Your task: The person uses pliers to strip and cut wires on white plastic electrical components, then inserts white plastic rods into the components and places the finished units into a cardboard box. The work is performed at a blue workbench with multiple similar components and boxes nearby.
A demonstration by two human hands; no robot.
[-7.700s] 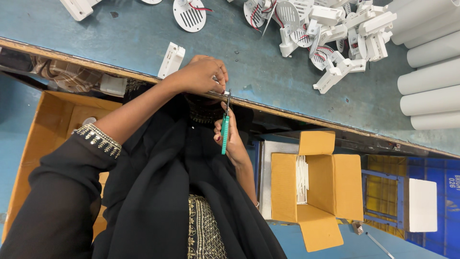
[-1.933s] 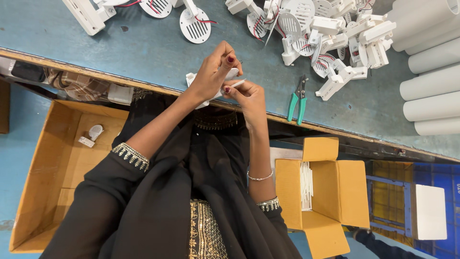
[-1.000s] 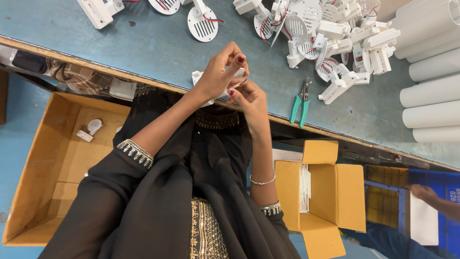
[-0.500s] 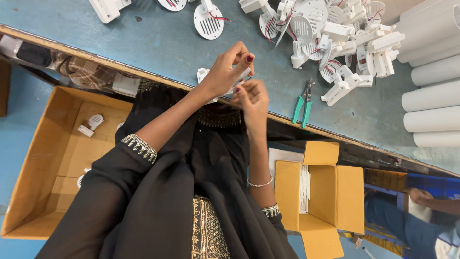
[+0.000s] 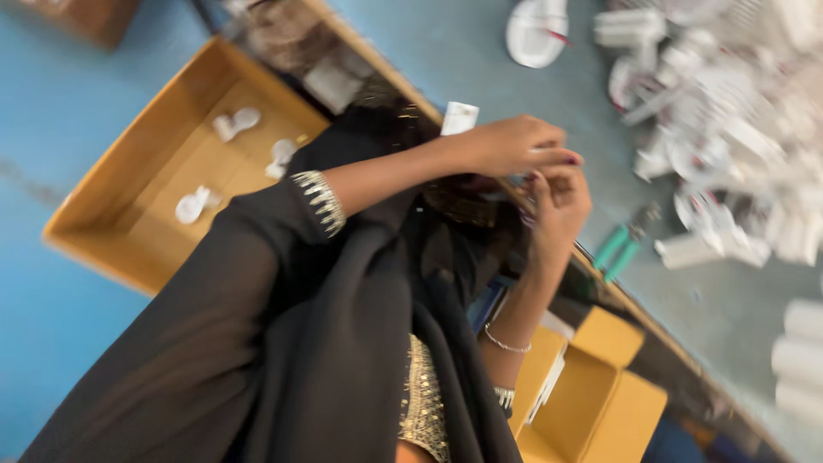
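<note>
Head view: left hand and right hand pinch a small white part together above the bench. Keep fingertips steady; pliers lie right.

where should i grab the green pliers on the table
Grip the pliers by the two green handles, coming from the table's near edge. The handles point that way and lie side by side; the dark metal head points toward the pile of white parts.

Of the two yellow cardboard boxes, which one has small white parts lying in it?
The large shallow box at the left, beside the left sleeve: several small white parts lie on its floor. The smaller box at the lower right holds none loose.
</note>
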